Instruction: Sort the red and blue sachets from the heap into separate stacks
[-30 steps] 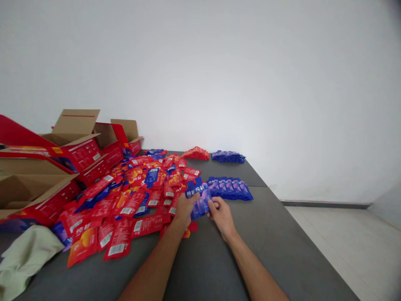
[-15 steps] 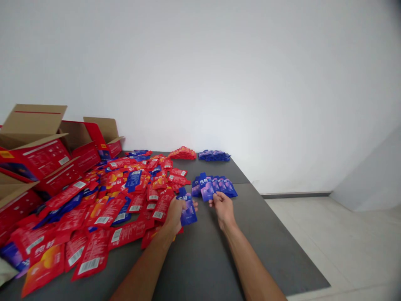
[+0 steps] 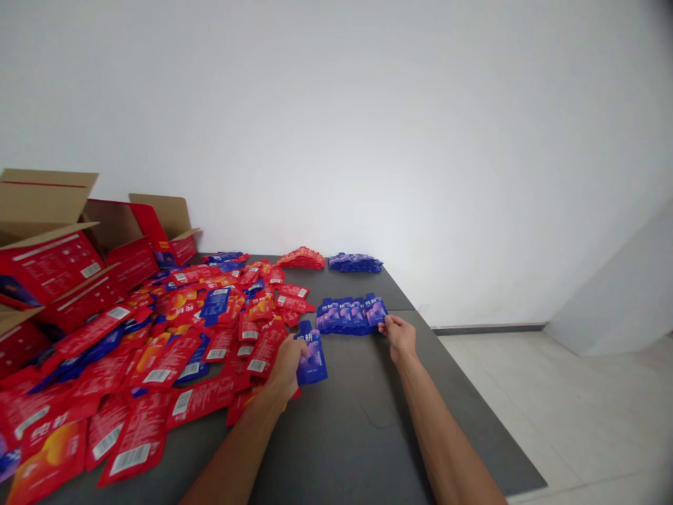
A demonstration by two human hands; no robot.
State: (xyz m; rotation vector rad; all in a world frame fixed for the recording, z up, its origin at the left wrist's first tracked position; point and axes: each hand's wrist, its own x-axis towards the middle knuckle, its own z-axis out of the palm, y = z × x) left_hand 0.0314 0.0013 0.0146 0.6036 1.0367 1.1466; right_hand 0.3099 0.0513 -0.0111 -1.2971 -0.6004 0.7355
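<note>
My left hand (image 3: 288,365) is closed on a blue-purple pouch (image 3: 314,359), held upright with its printed front towards me, beside the loose heap. Between the thumb and fingers of my right hand (image 3: 398,337) is the lower edge of another blue pouch (image 3: 375,310), at the right end of an overlapping row of blue pouches (image 3: 341,319) on the dark table. Whether that pouch rests fully on the row I cannot tell. Left of both hands spreads a big heap of red pouches (image 3: 181,358), with some blue ones mixed in, many showing barcodes.
Open red cardboard boxes (image 3: 52,263) stand at the left behind the heap. Towards the wall lie a stack of red pouches (image 3: 301,258) and a stack of blue pouches (image 3: 356,263). The table (image 3: 362,428) ends at the right above a pale floor (image 3: 505,379).
My right hand has moved its blue pouch from the row's left part to its right end. My left hand still holds its pouch. The view has turned slightly right.
</note>
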